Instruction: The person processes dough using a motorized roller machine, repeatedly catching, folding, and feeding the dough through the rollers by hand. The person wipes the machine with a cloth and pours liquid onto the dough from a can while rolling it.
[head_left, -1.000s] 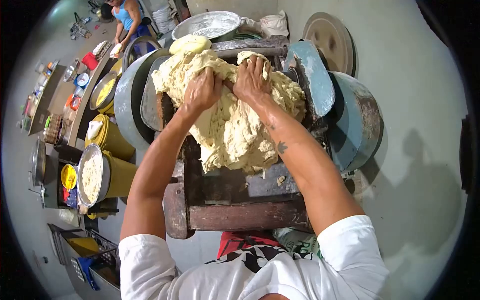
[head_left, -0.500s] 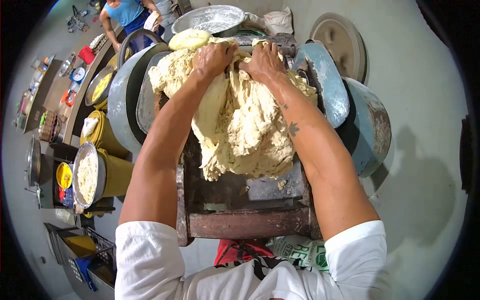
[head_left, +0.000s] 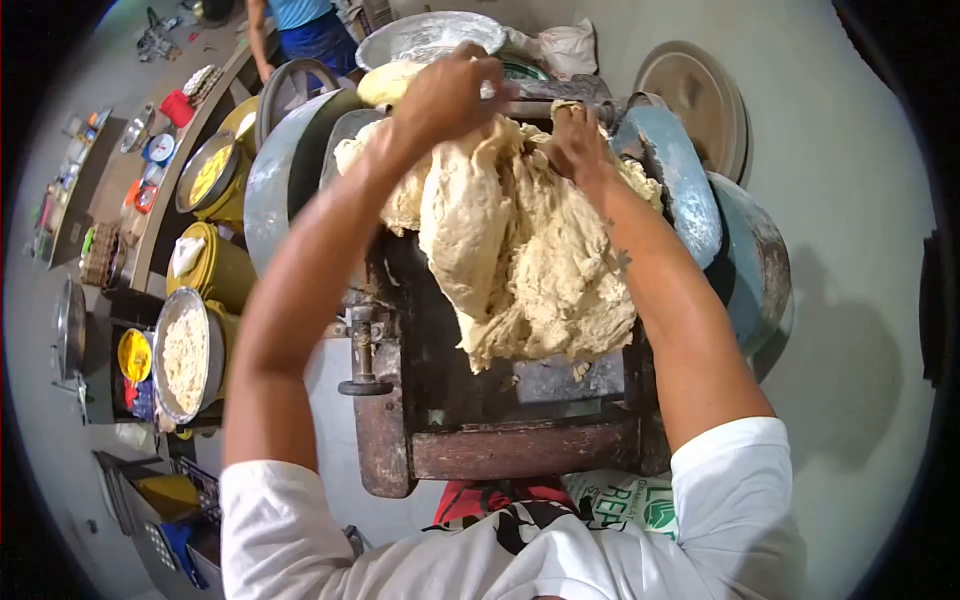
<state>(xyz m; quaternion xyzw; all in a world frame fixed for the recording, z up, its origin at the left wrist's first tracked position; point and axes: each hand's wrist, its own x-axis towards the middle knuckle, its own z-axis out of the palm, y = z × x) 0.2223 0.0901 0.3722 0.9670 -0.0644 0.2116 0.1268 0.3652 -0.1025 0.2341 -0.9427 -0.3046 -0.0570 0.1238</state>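
A large, rough mass of pale dough (head_left: 560,270) drapes down over the front of a worn machine with a dark wooden frame (head_left: 525,450). My right hand (head_left: 583,150) has its fingers curled into the dough's upper edge. Smeared by motion, my left hand (head_left: 455,90) is above the dough's upper left part, and its fingers are too blurred to read. Behind that hand is a smooth, paler dough lump (head_left: 388,84).
Blue metal guards (head_left: 670,180) flank the machine. A floured metal basin (head_left: 430,35) stands beyond it. Left are a bowl of dough pieces (head_left: 187,360), a yellow bucket (head_left: 225,265) and a counter with containers. Another person (head_left: 310,35) stands at the back left.
My left hand has lifted and moved slightly right, off the dough's upper edge. My right hand stays on the dough. The whole view has shifted a little, with the machine appearing farther right.
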